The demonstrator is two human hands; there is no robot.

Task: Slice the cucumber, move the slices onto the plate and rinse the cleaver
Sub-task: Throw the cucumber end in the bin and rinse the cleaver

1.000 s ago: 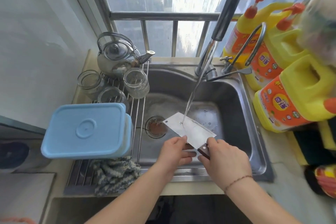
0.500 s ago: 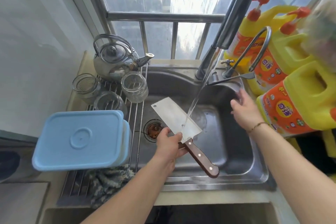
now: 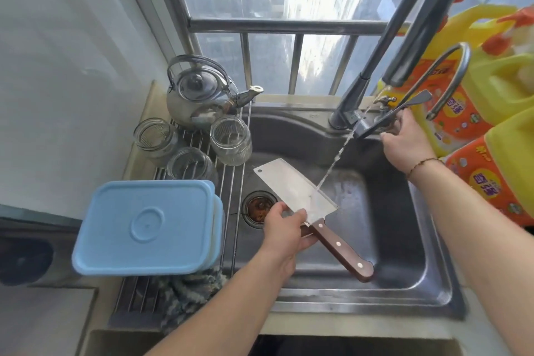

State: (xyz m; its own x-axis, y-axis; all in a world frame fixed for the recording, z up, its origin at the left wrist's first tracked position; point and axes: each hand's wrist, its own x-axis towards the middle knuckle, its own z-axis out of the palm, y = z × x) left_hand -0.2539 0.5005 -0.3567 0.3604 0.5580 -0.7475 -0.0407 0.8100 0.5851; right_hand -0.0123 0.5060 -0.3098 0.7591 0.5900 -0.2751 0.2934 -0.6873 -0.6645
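A steel cleaver [image 3: 291, 186] with a brown riveted wooden handle lies flat over the sink [image 3: 404, 269]. My left hand [image 3: 284, 228] pinches the blade at its heel, the handle pointing toward me and right. A thin stream of water from the tall tap [image 3: 372, 66] lands on the blade. My right hand [image 3: 404, 141] is up at the back right of the sink, fingers curled around the tap lever [image 3: 410, 102]. No cucumber or plate is in view.
A drying rack [image 3: 228, 211] left of the sink holds a steel kettle [image 3: 202, 92], three glass jars [image 3: 229, 139] and a blue lidded box [image 3: 147, 225], with a cloth [image 3: 190, 289] below. Yellow detergent jugs [image 3: 497, 182] crowd the right counter. The drain [image 3: 258, 208] lies under my left hand.
My right hand left the cleaver handle and rose to the tap lever. My left hand now holds the cleaver alone by the blade. The stream has thinned.
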